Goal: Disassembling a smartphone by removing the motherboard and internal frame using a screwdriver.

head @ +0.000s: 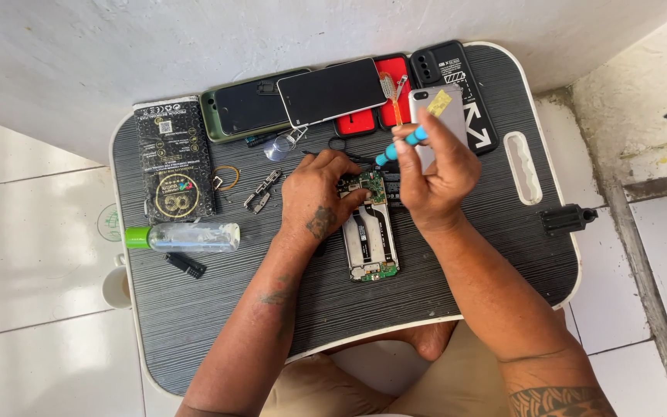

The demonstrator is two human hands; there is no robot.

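While pinched in right hand, blue screwdriver apparently tip-down-left toward lengthwise opened phone under left hand.

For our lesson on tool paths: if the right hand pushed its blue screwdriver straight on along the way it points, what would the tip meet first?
The right hand angles the blue screwdriver down-left, so it would likely meet the opened phone's green circuit board first, beside the left hand's fingers. Depth is unclear from this view.

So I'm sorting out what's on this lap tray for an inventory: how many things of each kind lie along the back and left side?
Whole phones and phone cases along the back: 5, the first a green one
Black flat box: 1
Clear bottle with green cap: 1
Opened phone under the hands: 1
Total: 8
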